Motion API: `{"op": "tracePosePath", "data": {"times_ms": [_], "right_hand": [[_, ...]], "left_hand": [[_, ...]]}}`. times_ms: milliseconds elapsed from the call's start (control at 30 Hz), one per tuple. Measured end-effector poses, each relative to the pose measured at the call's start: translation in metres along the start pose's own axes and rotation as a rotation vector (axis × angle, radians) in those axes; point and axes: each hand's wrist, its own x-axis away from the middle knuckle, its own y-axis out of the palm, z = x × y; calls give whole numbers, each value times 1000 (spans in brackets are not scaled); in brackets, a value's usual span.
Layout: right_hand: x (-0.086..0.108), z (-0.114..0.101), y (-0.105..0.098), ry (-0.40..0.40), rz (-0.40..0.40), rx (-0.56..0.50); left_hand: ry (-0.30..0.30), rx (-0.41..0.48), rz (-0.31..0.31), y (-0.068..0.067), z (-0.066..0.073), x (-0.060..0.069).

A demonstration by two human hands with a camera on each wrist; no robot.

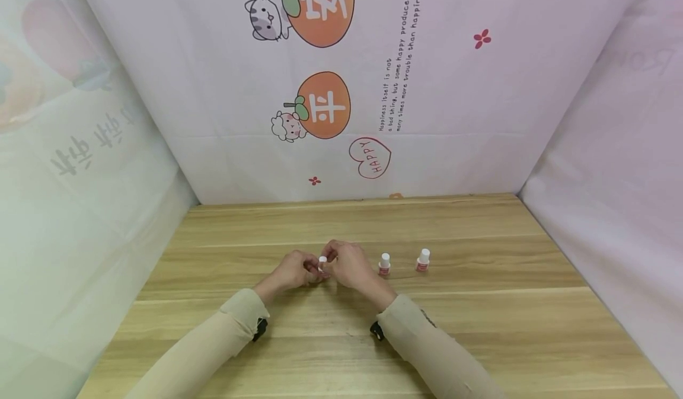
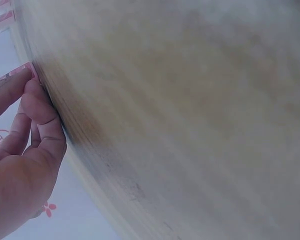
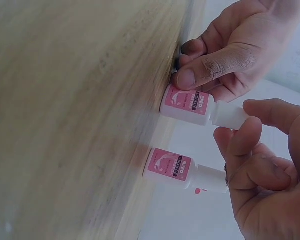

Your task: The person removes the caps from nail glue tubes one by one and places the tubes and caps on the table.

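Observation:
A small white glue bottle (image 1: 322,260) with a pink label stands upright on the wooden table between the two hands. My left hand (image 1: 296,268) pinches its lower body between thumb and fingers, as the right wrist view shows on the glue bottle (image 3: 187,104). The thumb and fingertips of my right hand (image 1: 348,264) hold the white cap (image 3: 229,115) of the same bottle. In the left wrist view, the left hand (image 2: 27,150) covers most of the bottle, leaving part of its pink label (image 2: 21,71) visible.
Two more glue bottles stand upright to the right of my right hand, a nearer one (image 1: 385,264) and a farther one (image 1: 423,260). Behind the table hangs a white printed cloth (image 1: 437,91), with more cloth along both sides.

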Motion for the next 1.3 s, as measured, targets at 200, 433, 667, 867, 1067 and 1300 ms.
{"op": "tracePosePath", "data": {"times_ms": [200,433,667,867,1067,1300], "right_hand": [[0,0,0,-9,-5,-12],[0,1,1,-1,7,-8],[0,2,3,-23,8,6],[-1,4,4,-13,15,8],[-1,5,5,-37,24,40],[0,3,4,-28,20,31]], "left_hand": [[1,-4,-2,0,0,0],[-9,-3,-6,1,-1,-1],[15,9,3,1,-2,0],[18,30,2,2,-3,-1],[21,19,6,1,-3,-1],[16,34,4,2,-3,0]]}}
